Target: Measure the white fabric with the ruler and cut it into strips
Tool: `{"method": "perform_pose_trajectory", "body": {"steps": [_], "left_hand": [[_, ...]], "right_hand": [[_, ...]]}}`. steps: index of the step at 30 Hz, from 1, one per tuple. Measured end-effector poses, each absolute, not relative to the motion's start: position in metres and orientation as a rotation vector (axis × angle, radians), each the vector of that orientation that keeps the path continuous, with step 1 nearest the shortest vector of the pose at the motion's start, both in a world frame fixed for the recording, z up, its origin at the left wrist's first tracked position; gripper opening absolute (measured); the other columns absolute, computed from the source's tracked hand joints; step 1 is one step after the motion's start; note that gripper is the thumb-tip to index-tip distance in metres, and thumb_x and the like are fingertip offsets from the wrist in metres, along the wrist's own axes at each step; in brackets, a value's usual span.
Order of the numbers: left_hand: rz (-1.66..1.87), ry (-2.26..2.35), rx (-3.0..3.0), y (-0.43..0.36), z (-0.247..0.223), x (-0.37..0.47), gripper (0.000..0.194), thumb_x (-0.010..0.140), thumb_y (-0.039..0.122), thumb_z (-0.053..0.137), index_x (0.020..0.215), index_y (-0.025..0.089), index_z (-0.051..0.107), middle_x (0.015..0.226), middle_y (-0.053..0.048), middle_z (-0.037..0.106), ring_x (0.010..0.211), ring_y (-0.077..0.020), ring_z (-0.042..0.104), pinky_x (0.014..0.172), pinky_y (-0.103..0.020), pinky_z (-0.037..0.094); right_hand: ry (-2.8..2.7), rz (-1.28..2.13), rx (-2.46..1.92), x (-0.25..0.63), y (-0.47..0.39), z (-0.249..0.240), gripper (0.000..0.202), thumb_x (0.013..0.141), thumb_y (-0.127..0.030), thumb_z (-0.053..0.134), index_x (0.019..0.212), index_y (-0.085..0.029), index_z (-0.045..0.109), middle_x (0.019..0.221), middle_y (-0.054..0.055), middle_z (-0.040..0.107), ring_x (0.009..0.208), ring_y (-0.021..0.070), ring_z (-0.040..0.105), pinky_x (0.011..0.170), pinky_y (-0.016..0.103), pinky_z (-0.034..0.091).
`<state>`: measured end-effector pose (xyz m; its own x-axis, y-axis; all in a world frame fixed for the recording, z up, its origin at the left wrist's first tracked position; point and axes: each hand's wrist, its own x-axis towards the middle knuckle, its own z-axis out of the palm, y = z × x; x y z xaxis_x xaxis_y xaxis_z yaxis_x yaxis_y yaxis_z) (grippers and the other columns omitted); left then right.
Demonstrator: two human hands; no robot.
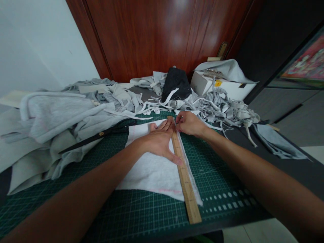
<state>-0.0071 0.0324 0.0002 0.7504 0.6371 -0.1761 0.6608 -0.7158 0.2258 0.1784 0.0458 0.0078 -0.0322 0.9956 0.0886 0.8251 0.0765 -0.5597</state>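
Note:
A piece of white cloth (152, 172) lies on a green cutting mat (215, 172) with a printed grid. Along the cloth's right side runs a wooden ruler (188, 189), its near end past the cloth's lower edge. My left hand (160, 141) presses down on ruler and cloth, fingers stretched and thumb spread onto the ruler. At the ruler's far end, my right hand (189, 124) is closed in a pinch beside its right edge. Whatever sits between those fingertips is too small and hidden to name.
Grey and white fabric pieces (58, 118) are heaped at the left, over a dark strap-like thing (101, 134). Tangled scraps (225, 106), a black cloth bundle (176, 84) and a white box (231, 87) stand at the back. A folded grey cloth (278, 141) lies right.

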Motion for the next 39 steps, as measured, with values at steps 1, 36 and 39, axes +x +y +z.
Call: {"method": "perform_pose_trajectory", "body": {"steps": [1,36,39], "left_hand": [[-0.130,1.022,2.677,0.032,0.000,-0.007,0.169,0.048,0.103,0.061,0.169,0.004,-0.006,0.174,-0.024,-0.015,0.164,-0.0434,-0.008,0.131,-0.057,0.004],[-0.187,1.062,2.668,0.032,0.000,-0.006,0.161,0.058,0.095,0.064,0.168,0.005,-0.011,0.171,-0.024,-0.021,0.164,-0.0427,-0.010,0.129,-0.061,0.004],[-0.169,1.057,2.676,0.032,0.000,-0.006,0.162,0.056,0.096,0.064,0.168,0.005,-0.008,0.173,-0.024,-0.018,0.164,-0.0437,-0.008,0.129,-0.061,0.006]], "right_hand": [[-1.884,0.469,-1.803,0.178,0.049,0.006,0.020,0.071,-0.004,0.071,0.087,-0.016,0.070,0.074,0.003,0.073,0.068,0.0182,0.065,0.061,0.027,0.042],[-2.030,0.820,-1.589,0.191,-0.031,0.003,0.020,0.077,-0.003,0.065,0.089,-0.019,0.066,0.064,-0.002,0.069,0.054,0.0138,0.059,0.052,0.025,0.041],[-2.010,0.712,-1.648,0.186,-0.018,0.005,0.020,0.078,-0.003,0.065,0.089,-0.020,0.064,0.063,-0.002,0.069,0.053,0.0144,0.061,0.054,0.026,0.041]]}}
